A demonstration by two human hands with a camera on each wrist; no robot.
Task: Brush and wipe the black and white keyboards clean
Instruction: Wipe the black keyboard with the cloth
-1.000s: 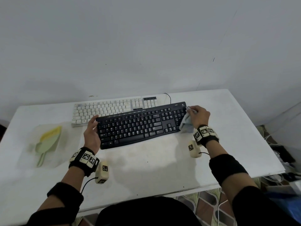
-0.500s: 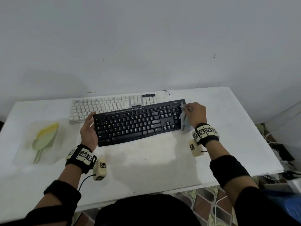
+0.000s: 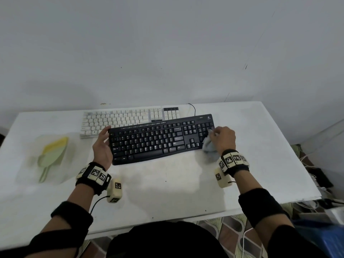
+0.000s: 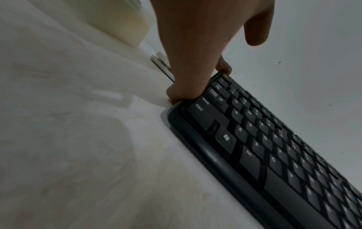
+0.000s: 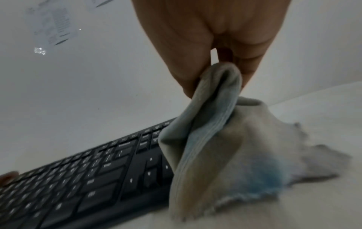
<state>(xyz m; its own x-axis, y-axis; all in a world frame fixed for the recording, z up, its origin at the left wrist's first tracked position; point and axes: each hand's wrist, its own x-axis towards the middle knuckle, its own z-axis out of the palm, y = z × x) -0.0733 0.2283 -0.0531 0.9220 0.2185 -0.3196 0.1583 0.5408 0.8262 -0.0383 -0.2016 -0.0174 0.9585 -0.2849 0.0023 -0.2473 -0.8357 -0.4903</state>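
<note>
The black keyboard point(image 3: 160, 140) lies slightly skewed on the white table point(image 3: 167, 192), in front of the white keyboard point(image 3: 115, 120) and overlapping its front edge. My left hand point(image 3: 103, 144) grips the black keyboard's left end point(image 4: 274, 155), fingers curled over its edge point(image 4: 184, 93). My right hand point(image 3: 223, 138) pinches a crumpled grey-blue cloth point(image 3: 209, 148) against the number pad at the right end. In the right wrist view the cloth point(image 5: 225, 147) hangs from the fingers point(image 5: 186, 80) and drapes over the keyboard's end point(image 5: 88, 178) onto the table.
A green and yellow brush point(image 3: 50, 155) lies on a clear plastic sheet at the table's left. The black keyboard's cable point(image 3: 193, 108) runs back toward the wall. Cables and clutter point(image 3: 316, 175) sit on the floor past the table's right edge.
My right hand has drawn the cloth from the black keyboard's back right corner down toward its front right edge. The left hand keeps its hold on the left end.
</note>
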